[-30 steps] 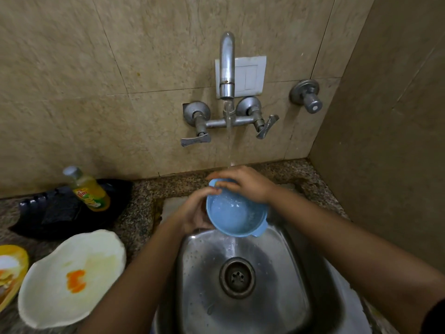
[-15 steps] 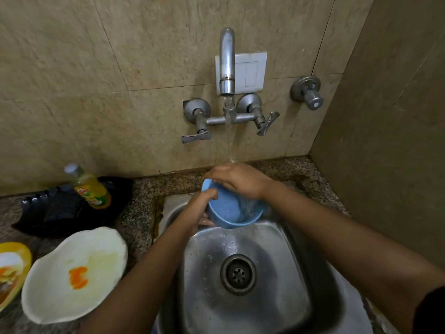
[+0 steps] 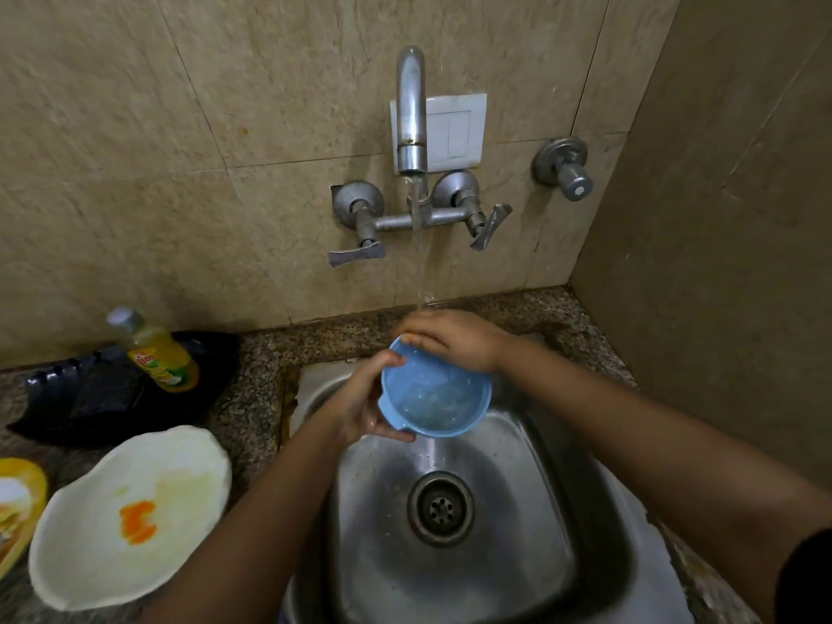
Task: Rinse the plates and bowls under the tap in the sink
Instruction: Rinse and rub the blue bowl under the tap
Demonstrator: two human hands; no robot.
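Note:
A small blue bowl [image 3: 436,398] is held over the back of the steel sink [image 3: 508,556], its inside facing me and wet. My left hand [image 3: 362,405] grips its left rim and underside. My right hand [image 3: 454,337] lies over the far rim with its fingers curled on the edge. Water runs from the wall tap [image 3: 410,114] and lands on the back of my right hand. A white wavy-edged plate [image 3: 130,515] with an orange smear lies on the counter to the left. Part of a yellow dish [image 3: 20,502] shows at the left edge.
A yellow dish-soap bottle [image 3: 157,353] stands on a black tray [image 3: 103,389] at the back left. The drain [image 3: 441,508] is in the sink's middle. Two tap levers [image 3: 358,254] and a separate valve [image 3: 565,171] stick out of the tiled wall. A side wall is close on the right.
The bowl has tipped back so its inside faces me again. My left hand has shifted lower along its left rim, and my right hand stays over the far edge under the stream.

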